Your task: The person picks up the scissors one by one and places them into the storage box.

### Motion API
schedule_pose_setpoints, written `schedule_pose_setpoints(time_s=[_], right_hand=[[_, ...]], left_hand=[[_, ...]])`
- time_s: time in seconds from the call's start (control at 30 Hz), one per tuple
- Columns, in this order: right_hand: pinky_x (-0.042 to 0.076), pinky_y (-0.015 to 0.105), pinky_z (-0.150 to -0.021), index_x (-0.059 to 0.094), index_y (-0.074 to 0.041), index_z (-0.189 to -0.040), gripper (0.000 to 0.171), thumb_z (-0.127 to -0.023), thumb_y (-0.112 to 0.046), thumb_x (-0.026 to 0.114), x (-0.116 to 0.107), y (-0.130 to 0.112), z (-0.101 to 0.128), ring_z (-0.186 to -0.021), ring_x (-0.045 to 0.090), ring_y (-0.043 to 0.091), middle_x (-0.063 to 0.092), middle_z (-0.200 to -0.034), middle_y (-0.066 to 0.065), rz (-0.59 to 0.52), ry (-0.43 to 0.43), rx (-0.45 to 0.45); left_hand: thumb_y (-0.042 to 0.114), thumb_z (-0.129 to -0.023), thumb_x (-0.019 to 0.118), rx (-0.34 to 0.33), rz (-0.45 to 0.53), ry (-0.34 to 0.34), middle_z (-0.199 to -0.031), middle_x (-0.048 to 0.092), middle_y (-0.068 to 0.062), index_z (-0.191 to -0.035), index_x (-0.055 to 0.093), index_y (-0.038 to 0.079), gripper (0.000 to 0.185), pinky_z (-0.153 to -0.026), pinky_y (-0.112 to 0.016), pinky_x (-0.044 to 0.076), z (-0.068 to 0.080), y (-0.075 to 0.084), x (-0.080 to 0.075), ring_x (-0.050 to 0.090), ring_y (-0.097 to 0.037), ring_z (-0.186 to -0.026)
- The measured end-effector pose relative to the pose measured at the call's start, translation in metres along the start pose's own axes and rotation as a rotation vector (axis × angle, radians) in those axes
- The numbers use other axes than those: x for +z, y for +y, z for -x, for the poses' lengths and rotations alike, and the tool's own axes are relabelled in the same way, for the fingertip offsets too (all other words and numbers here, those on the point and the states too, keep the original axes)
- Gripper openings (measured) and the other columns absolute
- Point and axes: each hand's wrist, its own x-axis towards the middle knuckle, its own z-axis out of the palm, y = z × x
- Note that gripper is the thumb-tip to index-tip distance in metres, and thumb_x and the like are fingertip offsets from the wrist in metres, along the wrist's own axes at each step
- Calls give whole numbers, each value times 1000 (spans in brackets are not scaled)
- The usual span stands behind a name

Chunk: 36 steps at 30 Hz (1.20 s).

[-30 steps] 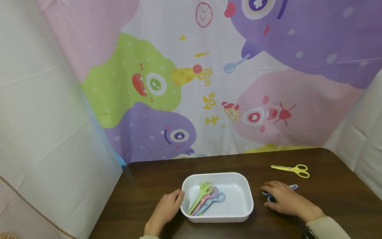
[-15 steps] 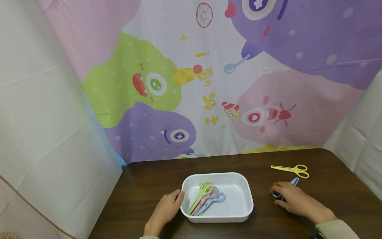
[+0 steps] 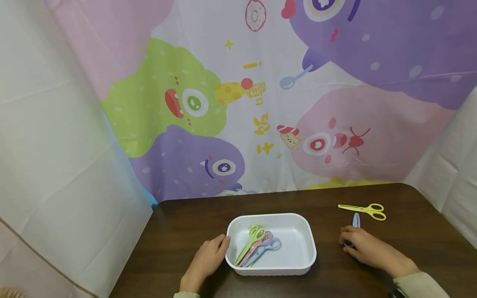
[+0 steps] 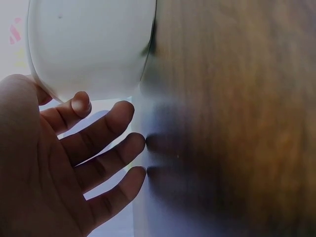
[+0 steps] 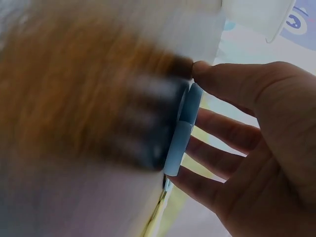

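Observation:
On the left, my left hand [image 3: 205, 258] holds the end of a white plastic tray [image 3: 312, 248], its thumb over the rim and its index finger outside the wall [image 4: 94, 49]; the other fingers spread loosely near the table. Right of the tray, my right hand [image 3: 367, 247] grips light blue scissors [image 3: 356, 220] by the handles, mostly hidden under the fingers in the head view. Their tip points away from me. In the right wrist view the blue handles [image 5: 178, 143] lie between thumb and fingers. Green [image 3: 246, 246], pink [image 3: 258, 247] and blue scissors [image 3: 266, 249] lie inside the tray.
Yellow scissors [image 3: 367, 210] lie on the dark wooden table [image 3: 179, 231], just beyond the right hand. A curtain with cartoon monsters [image 3: 201, 103] hangs behind the table, and pale cloth [image 3: 74, 145] hangs at the sides.
My right hand has shifted a little to the right, and the blue scissors have turned so their tip swings from right to away from me. The left hand and tray stay put.

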Motion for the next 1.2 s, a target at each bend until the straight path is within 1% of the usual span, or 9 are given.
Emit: schedule_pose_setpoints(time_s=[0.17,0.33,0.5,0.73,0.87,0.93,1.03,1.1,1.2], right_hand=[[57,48,-80,66,-17,-87,21,-83,-2,81,1,-3,-3,-104,67,44,67,-113,19,-5,4,-17],[57,49,-83,66,-20,-84,29,-79,5,81,1,-2,-5,-103,68,40,68,-106,9,18,17,-50],[57,45,-80,69,-16,-93,34,-74,10,80,0,0,-1,-96,68,30,67,-102,2,49,60,-88],[55,49,-84,69,-12,-114,38,-80,-10,85,-11,3,10,-105,66,32,68,-114,5,71,78,10],[55,49,-85,66,-3,-125,50,-82,-21,86,-17,5,15,-108,66,33,67,-119,13,76,112,54],[55,51,-85,63,0,-129,58,-82,-25,87,-19,6,17,-109,66,35,66,-122,17,74,126,72],[54,51,-85,61,0,-133,67,-80,-30,88,-21,7,20,-111,65,36,65,-125,19,84,152,99],[54,50,-83,59,0,-135,71,-79,-33,89,-22,8,22,-110,64,34,64,-126,19,88,163,118],[53,51,-82,55,1,-138,78,-79,-36,89,-23,9,26,-111,64,36,62,-129,23,79,168,145]], left_hand=[[37,-109,47,6,-2,9,-62,36,8,-77,50,21,36,-55,-26,34,0,1,1,41,-9,-58],[39,-109,47,4,-1,5,-62,36,8,-78,51,21,37,-55,-27,35,0,1,0,42,-10,-59],[40,-109,46,5,-4,2,-63,37,8,-79,52,21,36,-56,-27,35,0,3,-1,43,-11,-60],[42,-110,44,10,2,1,-62,38,8,-79,51,21,38,-56,-28,36,0,0,1,44,-11,-61],[40,-110,43,70,14,49,-62,37,9,-78,50,22,37,-53,-31,34,1,-5,4,42,-11,-59],[38,-110,43,81,17,61,-62,37,9,-78,50,23,36,-53,-31,34,1,-5,4,42,-11,-59],[39,-110,44,64,5,46,-62,37,8,-78,50,22,36,-54,-30,34,0,-5,4,43,-11,-60],[41,-109,45,13,-1,11,-62,38,8,-78,50,22,37,-55,-29,35,0,-1,1,44,-11,-60],[42,-110,44,0,-10,-15,-63,38,7,-79,51,21,38,-56,-28,35,-1,-1,0,44,-11,-61]])
